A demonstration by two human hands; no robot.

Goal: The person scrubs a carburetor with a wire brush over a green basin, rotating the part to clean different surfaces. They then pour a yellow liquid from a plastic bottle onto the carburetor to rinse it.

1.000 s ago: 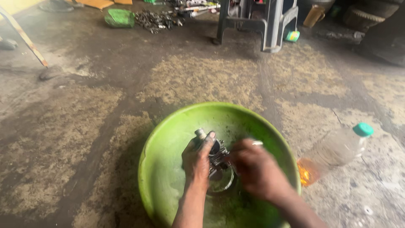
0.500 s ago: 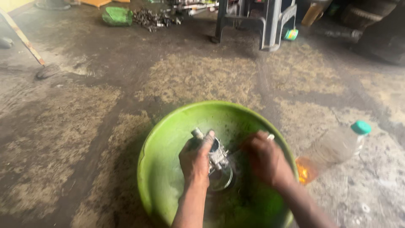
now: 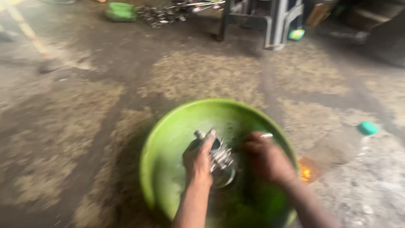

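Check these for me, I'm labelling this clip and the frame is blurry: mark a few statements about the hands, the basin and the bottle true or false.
1. The left hand grips a metal part over the green basin. True.
2. The basin stands on a table. False: it sits on the stained floor.
3. A plastic bottle with a teal cap lies right of the basin. True.
4. The right hand is empty. False: a thin pale tool, too blurred to name, sticks out of it.

Stained concrete floor [image 3: 84,126], green basin [image 3: 168,139], plastic bottle [image 3: 341,145]
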